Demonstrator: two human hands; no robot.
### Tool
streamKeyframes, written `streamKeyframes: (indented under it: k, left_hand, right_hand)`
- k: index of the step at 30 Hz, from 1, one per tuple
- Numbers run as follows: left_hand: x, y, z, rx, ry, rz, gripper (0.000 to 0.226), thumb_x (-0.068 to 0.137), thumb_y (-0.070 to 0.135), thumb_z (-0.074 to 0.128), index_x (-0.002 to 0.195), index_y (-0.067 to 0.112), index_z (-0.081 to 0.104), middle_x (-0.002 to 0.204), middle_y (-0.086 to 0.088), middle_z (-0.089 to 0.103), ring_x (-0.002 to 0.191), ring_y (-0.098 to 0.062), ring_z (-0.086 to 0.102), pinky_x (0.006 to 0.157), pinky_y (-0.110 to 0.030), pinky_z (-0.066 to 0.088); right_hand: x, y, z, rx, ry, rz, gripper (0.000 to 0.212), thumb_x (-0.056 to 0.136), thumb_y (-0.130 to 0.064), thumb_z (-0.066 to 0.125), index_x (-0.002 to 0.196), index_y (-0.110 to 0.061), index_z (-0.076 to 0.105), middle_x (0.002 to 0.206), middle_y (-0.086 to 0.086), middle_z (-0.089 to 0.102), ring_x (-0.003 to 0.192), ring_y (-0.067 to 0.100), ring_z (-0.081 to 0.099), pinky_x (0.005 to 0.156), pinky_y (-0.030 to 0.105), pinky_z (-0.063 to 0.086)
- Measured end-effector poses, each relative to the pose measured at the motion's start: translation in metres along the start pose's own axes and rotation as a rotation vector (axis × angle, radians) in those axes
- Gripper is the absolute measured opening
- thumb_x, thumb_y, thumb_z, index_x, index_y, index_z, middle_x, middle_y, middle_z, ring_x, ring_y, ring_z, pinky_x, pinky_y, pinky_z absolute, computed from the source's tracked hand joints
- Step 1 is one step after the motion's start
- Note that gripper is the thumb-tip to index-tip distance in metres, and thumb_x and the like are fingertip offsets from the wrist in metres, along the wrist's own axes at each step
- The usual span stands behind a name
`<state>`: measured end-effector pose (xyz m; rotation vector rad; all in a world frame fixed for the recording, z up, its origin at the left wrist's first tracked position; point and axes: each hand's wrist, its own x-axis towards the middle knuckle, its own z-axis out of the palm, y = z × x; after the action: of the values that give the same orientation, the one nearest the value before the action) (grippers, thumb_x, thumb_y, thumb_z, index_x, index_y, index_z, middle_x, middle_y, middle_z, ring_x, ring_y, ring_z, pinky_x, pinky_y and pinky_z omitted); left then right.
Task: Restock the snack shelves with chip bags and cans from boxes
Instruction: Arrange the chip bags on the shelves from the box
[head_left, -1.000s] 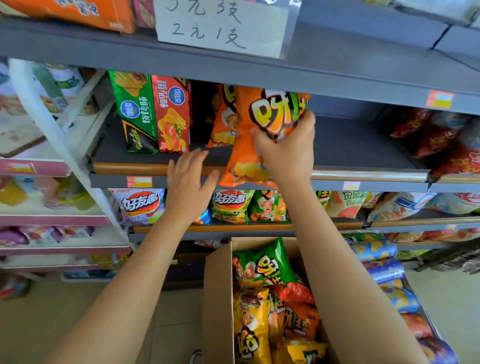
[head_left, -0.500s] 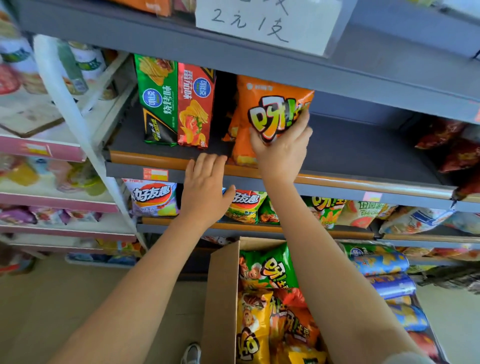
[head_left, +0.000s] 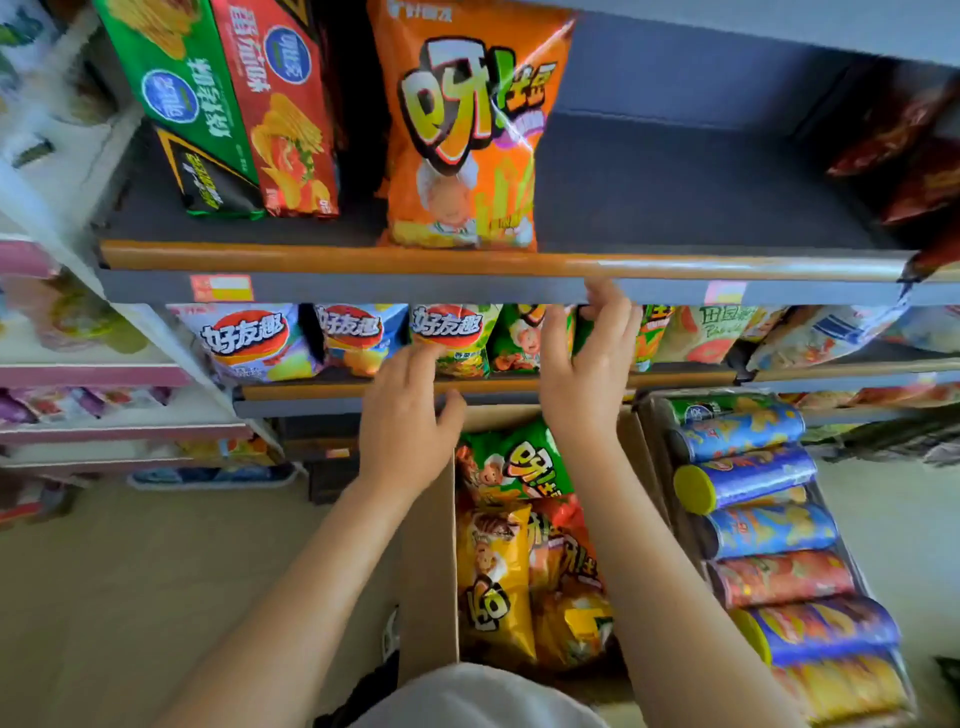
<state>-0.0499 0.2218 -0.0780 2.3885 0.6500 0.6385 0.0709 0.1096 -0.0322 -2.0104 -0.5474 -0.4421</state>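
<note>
Shelf: orange chip bag (head_left: 462, 140) upright on grey metal shelf (head_left: 675, 176).
Left hand (head_left: 405, 421): fingers relaxed, empty.
Right hand (head_left: 587, 369): fingers extended, empty, fingertips (head_left: 602, 296) near shelf edge.

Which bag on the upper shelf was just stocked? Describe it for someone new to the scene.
On the dark upper shelf, right of the green and red chip boxes, one orange chip bag stands upright at the front rail. It is the only orange bag there.

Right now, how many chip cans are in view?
7 cans, all lying in a row in the tray right of the cardboard box: green, three blue, red, blue, yellow nearest. More may hide underneath.
</note>
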Motion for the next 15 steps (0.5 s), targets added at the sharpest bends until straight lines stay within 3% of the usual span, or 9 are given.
streamKeyframes:
  k: [3,5,7,9,10,12,15]
  left_hand:
    - [-0.038,-0.009,0.057,-0.047,-0.518,-0.260,0.026,0.097,0.032,0.055,0.120,0.021,0.062,0.120,0.000,0.062,0.108,-0.021,0.061,0.084,-0.037,0.051]
    - [-0.069,-0.020,0.095,0.039,-0.695,-0.317,0.030,0.096,0.035,0.056,0.123,0.023,0.060,0.131,-0.002,0.054,0.118,-0.023,0.054,0.096,-0.039,0.048]
    - [-0.098,-0.029,0.124,0.196,-0.770,-0.333,0.048,0.093,0.038,0.058,0.138,0.022,0.051,0.150,-0.009,0.037,0.139,-0.031,0.033,0.116,-0.044,0.029]
    - [-0.119,-0.032,0.138,0.296,-0.765,-0.285,0.058,0.093,0.036,0.058,0.146,0.020,0.043,0.159,-0.011,0.025,0.148,-0.033,0.013,0.122,-0.041,0.012]
    - [-0.125,-0.032,0.140,0.312,-0.754,-0.254,0.059,0.092,0.035,0.059,0.146,0.018,0.043,0.160,-0.012,0.025,0.149,-0.033,0.009,0.122,-0.041,0.009]
    - [-0.133,-0.031,0.143,0.340,-0.756,-0.211,0.056,0.092,0.034,0.058,0.143,0.016,0.047,0.159,-0.012,0.029,0.149,-0.032,0.005,0.121,-0.041,0.009]
    - [-0.138,-0.033,0.145,0.391,-0.764,-0.177,0.047,0.092,0.034,0.058,0.136,0.017,0.055,0.155,-0.008,0.037,0.149,-0.032,0.002,0.123,-0.040,0.005]
  right_hand:
    - [-0.061,0.081,-0.019,-0.136,-0.353,0.476,0.024,0.102,-0.027,0.051,0.115,-0.008,0.057,0.111,0.007,0.056,0.099,0.018,0.053,0.076,0.027,0.036]
    - [-0.110,0.135,-0.028,-0.231,-0.627,0.727,0.029,0.102,-0.031,0.049,0.116,-0.007,0.058,0.116,0.012,0.060,0.110,0.028,0.056,0.080,0.030,0.039]
    - [-0.156,0.175,-0.041,-0.357,-0.773,0.869,0.037,0.100,-0.031,0.053,0.126,-0.005,0.054,0.126,0.018,0.055,0.117,0.035,0.051,0.089,0.035,0.042]
    - [-0.191,0.202,-0.061,-0.541,-0.789,0.961,0.054,0.096,-0.038,0.058,0.138,-0.008,0.044,0.135,0.021,0.046,0.125,0.039,0.045,0.099,0.043,0.043]
    - [-0.205,0.213,-0.072,-0.621,-0.820,1.008,0.062,0.093,-0.045,0.059,0.142,-0.014,0.041,0.140,0.020,0.042,0.128,0.040,0.041,0.103,0.046,0.041]
    - [-0.224,0.232,-0.091,-0.654,-1.044,1.049,0.077,0.084,-0.065,0.061,0.148,-0.031,0.035,0.150,0.014,0.033,0.138,0.038,0.032,0.112,0.050,0.031]
    - [-0.239,0.247,-0.106,-0.549,-1.327,0.885,0.105,0.058,-0.088,0.060,0.149,-0.045,0.031,0.161,-0.001,0.020,0.149,0.030,0.015,0.120,0.057,0.013]
